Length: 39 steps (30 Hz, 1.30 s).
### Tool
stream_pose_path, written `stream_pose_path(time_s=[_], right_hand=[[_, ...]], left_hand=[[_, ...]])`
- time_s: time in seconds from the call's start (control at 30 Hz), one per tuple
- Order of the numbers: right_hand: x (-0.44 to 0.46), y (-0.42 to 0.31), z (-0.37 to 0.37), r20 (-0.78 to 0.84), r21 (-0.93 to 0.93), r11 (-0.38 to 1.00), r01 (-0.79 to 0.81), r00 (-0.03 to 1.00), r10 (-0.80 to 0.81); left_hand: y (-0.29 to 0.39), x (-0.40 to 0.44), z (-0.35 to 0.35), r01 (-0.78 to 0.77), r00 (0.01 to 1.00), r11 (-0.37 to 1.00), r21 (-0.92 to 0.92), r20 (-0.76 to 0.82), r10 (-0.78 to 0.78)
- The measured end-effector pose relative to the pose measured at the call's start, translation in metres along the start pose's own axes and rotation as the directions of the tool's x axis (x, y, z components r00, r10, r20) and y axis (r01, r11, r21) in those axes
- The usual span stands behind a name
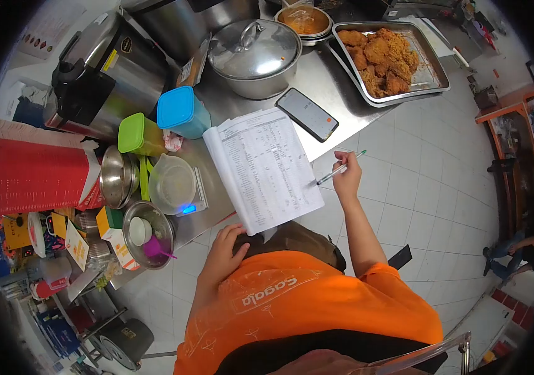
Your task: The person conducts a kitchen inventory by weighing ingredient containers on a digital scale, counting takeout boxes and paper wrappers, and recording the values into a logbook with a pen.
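Nearest the body, the left hand (pixel 222 253) lies palm down at the lap, with thumb and fingers a little apart and nothing seen in its grip. Its fingertips are just beside the near left corner of the printed sheets (pixel 264 172); I cannot tell whether they touch. The stack's long axis runs away from the body, leaning left, and its near end seems to reach past the edge of the surface (pixel 218 197). The right hand (pixel 347 175) is off the stack's right side, its grip clamped on a pen (pixel 332 174). The pen slants, tip down and left toward the sheets, green end up and right; the tip is at the right edge, and contact is unclear. Of the two, the right hand is nearer that edge

On the surface, left of the sheets, are a clear container (pixel 172 181) on a scale (pixel 201 187) and a steel bowl (pixel 166 228). Just beyond the sheets lie a phone (pixel 307 115) and, to the left, a blue-lidded tub (pixel 176 107). Farther back are a lidded pot (pixel 254 59) and a tray (pixel 429 75) of fried food. Past the tiled floor (pixel 398 162) are an orange shelf (pixel 529 103) and a seated person (pixel 517 250)
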State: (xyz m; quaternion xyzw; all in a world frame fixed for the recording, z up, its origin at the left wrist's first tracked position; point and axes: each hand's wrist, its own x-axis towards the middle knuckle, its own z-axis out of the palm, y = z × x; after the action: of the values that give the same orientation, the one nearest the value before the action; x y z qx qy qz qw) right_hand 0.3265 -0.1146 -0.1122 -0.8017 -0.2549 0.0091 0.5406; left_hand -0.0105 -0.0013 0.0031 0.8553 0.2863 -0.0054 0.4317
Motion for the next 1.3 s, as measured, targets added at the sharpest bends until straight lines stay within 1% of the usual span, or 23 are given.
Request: stream_pose_path(time_s=[0.03, 0.1, 0.17, 0.2, 0.23, 0.3, 0.33, 0.37, 0.43, 0.57, 0.6, 0.67, 0.7, 0.77, 0.8, 0.9, 1.0, 1.03, 1.07, 1.1, 1.17, 1.23, 1.3], right_hand=[[-0.002, -0.009, -0.005, 0.135, -0.029, 0.998, 0.054, 0.990, -0.049], [-0.005, -0.036, -0.013, 0.397, -0.068, 0.984, 0.166, 0.909, -0.126], [-0.010, -0.042, 0.001, 0.577, 0.097, 0.908, 0.407, 0.720, -0.385], [-0.010, -0.051, 0.006, 0.607, 0.130, 0.864, 0.486, 0.650, -0.457], [-0.013, -0.050, 0.010, 0.565, -0.073, 0.894, 0.441, 0.757, -0.328], [-0.015, -0.046, 0.018, 0.381, -0.445, 0.854, 0.269, 0.920, -0.092], [-0.007, -0.060, 0.010, 0.325, -0.442, 0.897, -0.015, 0.929, 0.176], [-0.010, -0.058, 0.011, 0.330, -0.412, 0.898, 0.152, 0.944, -0.008], [-0.026, -0.049, 0.011, 0.323, -0.360, 0.811, 0.460, 0.878, -0.354], [-0.034, -0.040, 0.006, 0.347, -0.376, 0.853, 0.363, 0.908, -0.234], [-0.029, -0.035, 0.002, 0.263, -0.356, 0.932, 0.071, 0.964, 0.027], [-0.023, -0.022, -0.011, 0.126, -0.072, 0.967, -0.244, 0.960, 0.251], [-0.022, -0.015, -0.018, 0.082, 0.088, 0.921, -0.381, 0.924, 0.374], [-0.019, -0.005, -0.033, 0.098, -0.140, 0.979, -0.148, 0.982, 0.163], [-0.019, -0.001, -0.037, 0.125, -0.250, 0.968, -0.022, 0.991, 0.055], [-0.019, 0.005, -0.032, 0.146, -0.035, 0.987, -0.154, 0.977, 0.158], [-0.024, -0.028, -0.008, 0.290, 0.304, 0.952, -0.010, 0.953, -0.083], [-0.023, -0.050, -0.003, 0.423, 0.331, 0.941, 0.070, 0.881, -0.214], [-0.025, -0.051, 0.013, 0.503, 0.351, 0.934, 0.068, 0.828, -0.249], [-0.032, -0.051, 0.033, 0.464, 0.552, 0.833, -0.022, 0.838, -0.286], [-0.025, -0.053, 0.050, 0.518, 0.520, 0.850, -0.086, 0.822, -0.234], [-0.010, -0.048, 0.043, 0.341, 0.280, 0.957, 0.068, 0.925, -0.165], [-0.002, -0.049, 0.022, 0.045, 0.232, 0.954, 0.190, 0.978, -0.205]], left_hand=[[-0.002, 0.000, 0.001, 0.001, 1.000, 1.000, -0.001, -0.006, -0.001], [-0.001, 0.002, 0.004, -0.027, 0.999, 0.999, 0.027, -0.022, 0.028], [0.003, 0.007, 0.005, -0.083, 0.995, 0.993, 0.085, -0.045, 0.087], [0.005, 0.010, 0.006, -0.088, 0.995, 0.993, 0.081, -0.035, 0.091], [0.006, 0.012, 0.006, -0.092, 0.995, 0.993, 0.079, -0.026, 0.094], [0.005, 0.014, 0.005, -0.097, 0.995, 0.993, 0.074, -0.017, 0.098], [0.003, 0.013, 0.007, -0.098, 0.995, 0.993, 0.070, -0.020, 0.100], [0.002, 0.013, 0.008, -0.097, 0.995, 0.993, 0.066, -0.021, 0.099], [0.001, 0.012, 0.008, -0.107, 0.994, 0.991, 0.077, -0.029, 0.109], [0.005, 0.015, 0.004, -0.051, 0.999, 0.998, 0.037, 0.006, 0.051], [0.008, 0.016, 0.003, -0.084, 0.996, 0.996, 0.039, -0.023, 0.085], [0.013, 0.015, 0.001, -0.146, 0.986, 0.988, 0.048, -0.073, 0.149], [0.014, 0.015, -0.001, -0.152, 0.985, 0.988, 0.022, -0.076, 0.153], [0.014, 0.017, -0.002, -0.170, 0.983, 0.985, -0.033, -0.081, 0.167], [0.014, 0.018, -0.002, -0.166, 0.983, 0.985, -0.039, -0.089, 0.162], [0.012, 0.023, -0.002, -0.168, 0.981, 0.985, -0.039, -0.106, 0.163], [0.011, 0.023, 0.000, -0.177, 0.981, 0.984, -0.012, -0.084, 0.176], [0.008, 0.023, 0.001, -0.172, 0.983, 0.985, -0.008, -0.065, 0.172], [0.005, 0.023, 0.003, -0.168, 0.985, 0.986, -0.003, -0.049, 0.168], [0.003, 0.024, 0.004, -0.171, 0.984, 0.985, -0.001, -0.045, 0.170], [-0.002, 0.024, 0.005, -0.170, 0.985, 0.985, 0.005, -0.037, 0.170], [-0.004, 0.023, 0.004, -0.145, 0.989, 0.989, -0.039, -0.014, 0.144], [-0.004, 0.023, 0.001, -0.150, 0.989, 0.987, -0.050, -0.022, 0.149]])
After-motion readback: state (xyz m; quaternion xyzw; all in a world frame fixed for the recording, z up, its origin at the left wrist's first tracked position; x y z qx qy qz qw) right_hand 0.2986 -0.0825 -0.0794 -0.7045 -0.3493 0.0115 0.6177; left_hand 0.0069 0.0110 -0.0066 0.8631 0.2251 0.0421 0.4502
